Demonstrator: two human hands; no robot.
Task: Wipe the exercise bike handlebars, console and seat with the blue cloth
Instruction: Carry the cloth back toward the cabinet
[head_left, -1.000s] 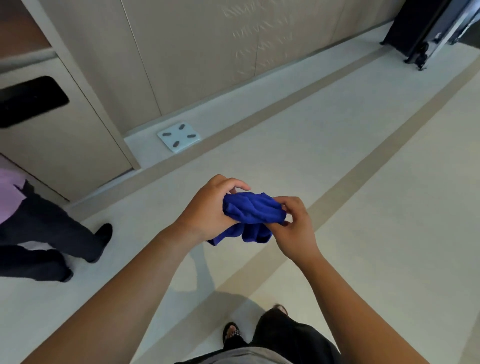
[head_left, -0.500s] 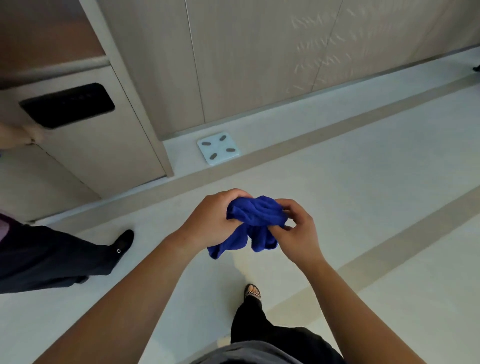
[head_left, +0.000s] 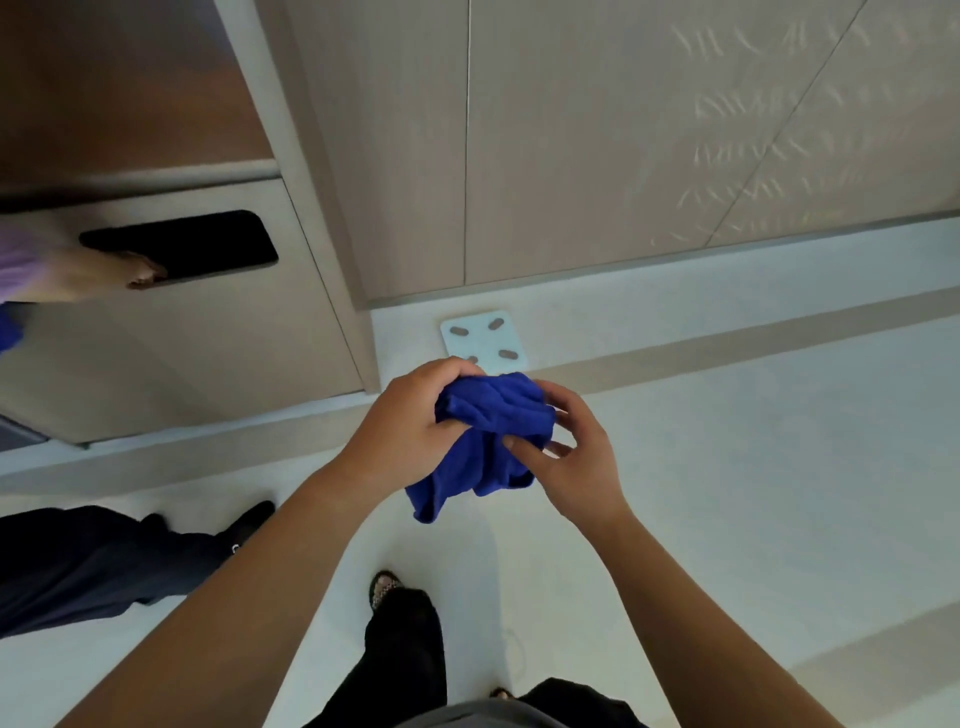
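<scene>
Beyond both hands stands a pale wood-panel wall (head_left: 623, 156), with a white bathroom scale (head_left: 483, 340) on the floor just past the knuckles. The left hand (head_left: 400, 431) is fisted around the bunched blue cloth (head_left: 488, 436). The right hand (head_left: 576, 462) pinches the cloth's other side with loosely curled fingers.

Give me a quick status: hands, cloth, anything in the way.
Left hand grip shut on cloth; right hand pinching it too. Cloth bunched, one end hanging. No bike in view. Scale on floor ahead, another person's legs at left.
</scene>
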